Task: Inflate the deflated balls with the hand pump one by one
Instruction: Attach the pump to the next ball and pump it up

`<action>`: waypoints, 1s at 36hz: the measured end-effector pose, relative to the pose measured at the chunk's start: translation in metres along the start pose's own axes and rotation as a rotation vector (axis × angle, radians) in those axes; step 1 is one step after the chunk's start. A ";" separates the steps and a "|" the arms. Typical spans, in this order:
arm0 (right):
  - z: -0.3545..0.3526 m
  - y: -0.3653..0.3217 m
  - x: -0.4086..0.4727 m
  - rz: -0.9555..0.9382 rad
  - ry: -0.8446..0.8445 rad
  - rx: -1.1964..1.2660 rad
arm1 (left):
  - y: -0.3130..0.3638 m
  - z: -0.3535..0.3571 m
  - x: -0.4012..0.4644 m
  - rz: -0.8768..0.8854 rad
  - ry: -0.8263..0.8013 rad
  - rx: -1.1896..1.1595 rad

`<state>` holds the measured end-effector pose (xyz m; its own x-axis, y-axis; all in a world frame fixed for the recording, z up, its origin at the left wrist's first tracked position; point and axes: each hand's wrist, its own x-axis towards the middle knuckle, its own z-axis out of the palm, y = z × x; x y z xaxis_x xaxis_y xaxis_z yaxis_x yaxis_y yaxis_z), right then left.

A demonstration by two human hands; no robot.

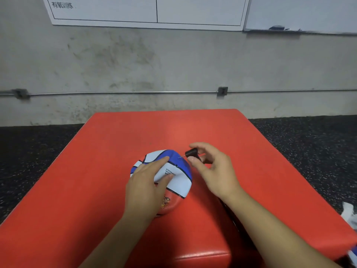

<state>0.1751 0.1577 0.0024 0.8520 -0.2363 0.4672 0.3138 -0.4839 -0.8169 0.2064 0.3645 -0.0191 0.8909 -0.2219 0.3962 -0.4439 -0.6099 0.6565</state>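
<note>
Landmark: deflated ball [174, 178], lying collapsed near the middle of the red padded counter [96, 171]; panels white, blue and red, small printed text on a white panel.

Left of and over the ball: left hand [146, 187], resting on the ball's near-left side, fingers extended along the surface, thumb laid on the white panel; released, grasping nothing.

Just right of the ball's far edge: black pump nozzle [191, 153] with thin metal needle [181, 156], needle tip over the blue panel; contact with the ball not determinable.

Right of the ball: right hand [213, 170], raised above the counter, thumb and forefinger pinching the pump nozzle.

Far right of the ball, off the counter edge: white crumpled item [349, 213] on the dark floor [309, 144].
</note>
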 end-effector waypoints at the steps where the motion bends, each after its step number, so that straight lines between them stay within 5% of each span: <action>1: 0.000 -0.003 -0.002 -0.013 -0.032 -0.016 | 0.001 0.000 0.000 -0.002 0.002 0.000; 22: 0.000 -0.019 -0.007 -0.276 -0.072 -0.380 | 0.004 0.001 0.002 -0.017 0.039 0.010; 36: 0.012 -0.024 -0.008 -0.181 -0.087 -0.432 | 0.008 0.002 0.001 0.004 0.063 0.021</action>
<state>0.1661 0.1813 0.0147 0.8375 -0.0528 0.5439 0.2733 -0.8215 -0.5004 0.2039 0.3580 -0.0144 0.8812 -0.1764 0.4387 -0.4445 -0.6254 0.6413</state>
